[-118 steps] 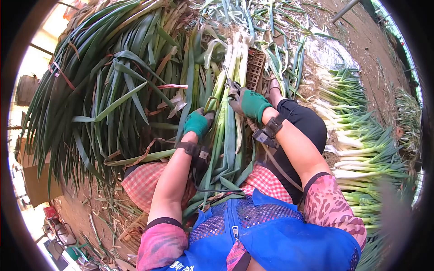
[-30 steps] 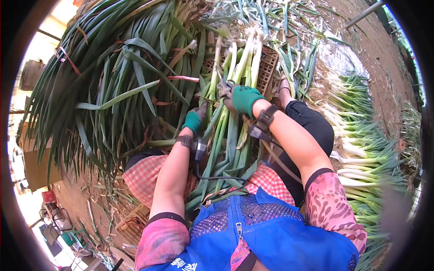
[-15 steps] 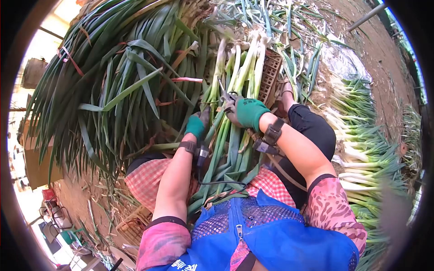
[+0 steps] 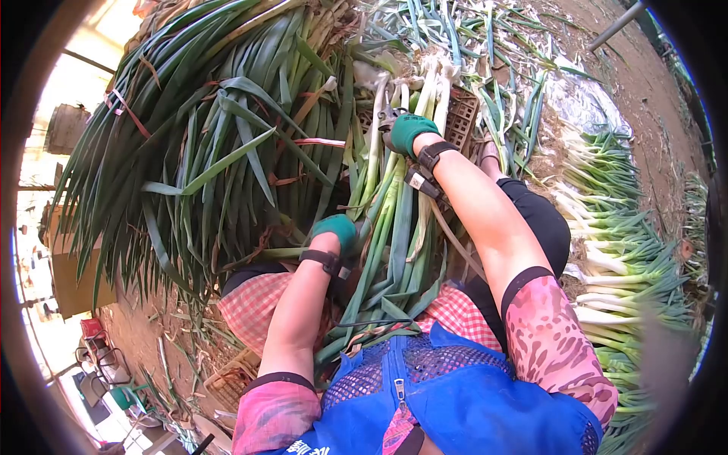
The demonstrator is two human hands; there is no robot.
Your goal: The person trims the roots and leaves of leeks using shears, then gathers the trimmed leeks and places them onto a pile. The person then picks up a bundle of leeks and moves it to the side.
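Observation:
Several long green onions (image 4: 394,199) lie across my lap, white root ends pointing away and leaves toward me. My right hand (image 4: 413,133), in a green glove with dark fingers, is closed around a metal air blow gun (image 4: 388,117) with a hose (image 4: 455,241) trailing back. It sits over the white stalks near the roots. My left hand (image 4: 337,230), also gloved, is beside the leaf part of the stalks, lower and to the left. Its fingers look curled in and are partly hidden; what they hold cannot be made out.
A large heap of green onions (image 4: 220,152) stands at the left. Under the root ends is a brown plastic crate (image 4: 460,120). Cleaned green onions (image 4: 607,262) lie in a row on the right. Loose leaves (image 4: 493,45) litter the ground ahead.
My right hand has moved forward with the air blow gun, from mid-stalk toward the roots. My left hand has drawn back toward my body along the leaves.

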